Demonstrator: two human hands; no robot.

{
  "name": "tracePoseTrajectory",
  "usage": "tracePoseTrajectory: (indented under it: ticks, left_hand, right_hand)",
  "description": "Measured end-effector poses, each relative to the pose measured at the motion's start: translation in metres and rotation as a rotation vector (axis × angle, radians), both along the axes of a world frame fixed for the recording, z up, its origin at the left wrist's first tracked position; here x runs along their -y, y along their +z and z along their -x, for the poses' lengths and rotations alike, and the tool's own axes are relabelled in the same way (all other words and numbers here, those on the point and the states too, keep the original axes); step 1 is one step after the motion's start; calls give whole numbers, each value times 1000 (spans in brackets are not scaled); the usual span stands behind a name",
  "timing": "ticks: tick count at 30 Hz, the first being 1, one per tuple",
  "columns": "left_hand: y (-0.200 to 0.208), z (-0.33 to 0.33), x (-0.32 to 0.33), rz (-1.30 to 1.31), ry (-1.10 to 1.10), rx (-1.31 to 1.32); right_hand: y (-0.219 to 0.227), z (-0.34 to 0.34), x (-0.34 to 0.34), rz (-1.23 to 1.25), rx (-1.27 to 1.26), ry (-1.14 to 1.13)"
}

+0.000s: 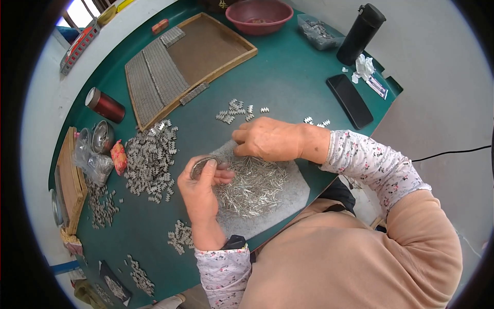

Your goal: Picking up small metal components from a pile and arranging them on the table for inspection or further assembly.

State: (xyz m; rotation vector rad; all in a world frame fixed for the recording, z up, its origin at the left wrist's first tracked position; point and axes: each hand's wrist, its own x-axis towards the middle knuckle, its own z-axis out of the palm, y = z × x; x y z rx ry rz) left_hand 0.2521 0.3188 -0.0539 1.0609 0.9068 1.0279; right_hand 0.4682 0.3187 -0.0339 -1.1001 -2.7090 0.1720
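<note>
My left hand (200, 188) is closed around a curved grey metal piece (198, 167), its thumb pressing on top; whether this is a row of joined links I cannot make out. A pile of thin silvery pins (252, 190) lies on a grey cloth (293, 198), beside and under my hands. My right hand (270, 139) is over the far edge of the pile, its fingers bent together and pointing toward the left hand. Anything between those fingertips is hidden. Just beyond it lie a few small toothed metal links (234, 110).
A big heap of links (150, 162) sits left of my hands. A wooden-framed tray (216, 56) holds rows of grey pieces. Around the green table (288, 77) stand a red can (105, 105), a pink basin (260, 15), a black bottle (361, 33) and a phone (350, 101).
</note>
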Motion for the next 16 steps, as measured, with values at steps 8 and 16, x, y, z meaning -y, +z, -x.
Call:
tracePoseTrajectory:
  ticks: [8, 16]
  left_hand:
    - [9, -6, -1, 34, 31, -90]
    - [-2, 24, -3, -41, -9, 31]
  right_hand:
    - [-7, -1, -5, -19, 10, 54]
    - [-3, 16, -2, 12, -35, -46]
